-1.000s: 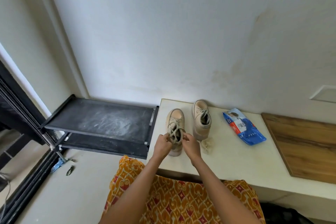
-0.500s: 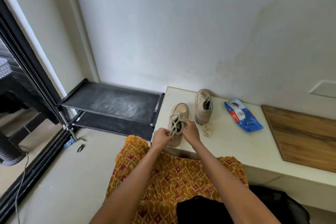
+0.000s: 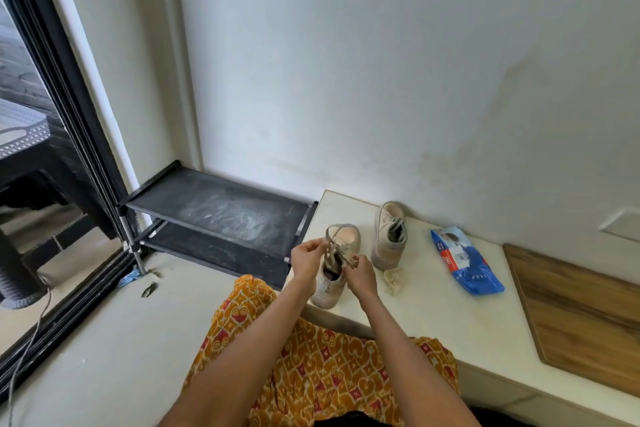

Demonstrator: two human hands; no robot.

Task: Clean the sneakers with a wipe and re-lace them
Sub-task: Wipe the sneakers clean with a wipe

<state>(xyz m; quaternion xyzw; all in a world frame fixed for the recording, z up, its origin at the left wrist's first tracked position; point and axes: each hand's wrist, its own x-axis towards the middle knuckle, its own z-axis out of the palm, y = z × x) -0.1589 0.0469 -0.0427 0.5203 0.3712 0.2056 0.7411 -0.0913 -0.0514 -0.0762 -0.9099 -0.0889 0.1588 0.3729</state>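
Note:
Two beige sneakers stand on a low white ledge (image 3: 436, 315). The near sneaker (image 3: 330, 288) sits at the ledge's left front corner with its toe toward the wall. My left hand (image 3: 307, 257) pinches a loop of its beige lace (image 3: 334, 236), lifted above the tongue. My right hand (image 3: 358, 274) pinches the other lace strand on the shoe's right side. The second sneaker (image 3: 389, 236) stands further back near the wall. A crumpled used wipe (image 3: 391, 280) lies between the shoes. A blue wipes pack (image 3: 464, 262) lies to the right.
A black two-tier shoe rack (image 3: 214, 215) stands left of the ledge. A wooden board (image 3: 581, 315) covers the ledge's right part. A dark sliding door frame (image 3: 69, 107) and a cable (image 3: 27, 350) run along the far left. My patterned orange garment (image 3: 311, 367) fills the foreground.
The view has swung left and down. My left hand has raised a loop of lace above the near sneaker, and my right hand has stayed beside the shoe's opening.

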